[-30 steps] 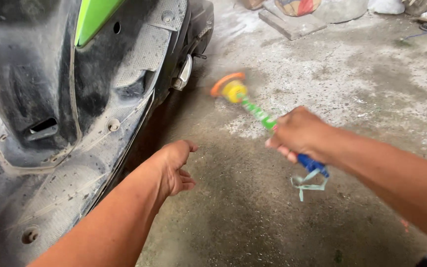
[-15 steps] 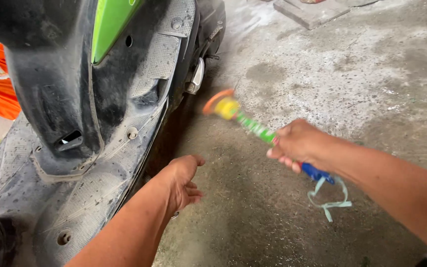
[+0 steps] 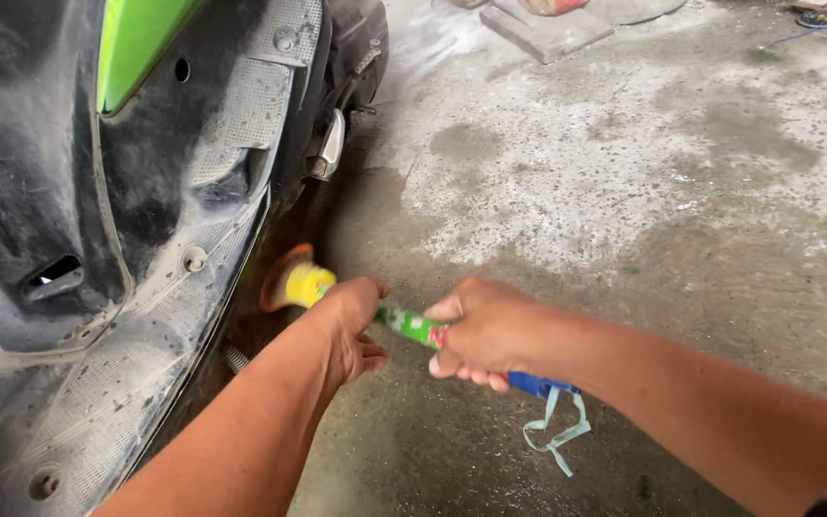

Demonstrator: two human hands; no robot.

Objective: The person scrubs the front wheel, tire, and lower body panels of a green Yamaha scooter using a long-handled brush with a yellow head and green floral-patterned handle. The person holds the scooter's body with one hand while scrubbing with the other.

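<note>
Right hand (image 3: pixel 479 330) is clenched around the middle of a brush (image 3: pixel 404 324), so most of the grip is covered; only a bit of green patterned handle shows between the two hands, plus the blue end poking out behind the fist with a pale green strap (image 3: pixel 555 431) dangling from it. Left hand (image 3: pixel 348 324) sits right over the front of the handle, fingers curled, but can't tell if it's actually gripping or just resting there. Past it you get the yellow collar and an orange head (image 3: pixel 284 278), tucked against the lower edge of the scooter (image 3: pixel 126 239), partly in shadow so its shape is hard to read. The scooter is cut off top and left: dusty black panels, a bright green strip up top. Under it all is a stained concrete floor (image 3: pixel 624 172), with a slab (image 3: pixel 546 27) at the top edge, half out of frame.
</note>
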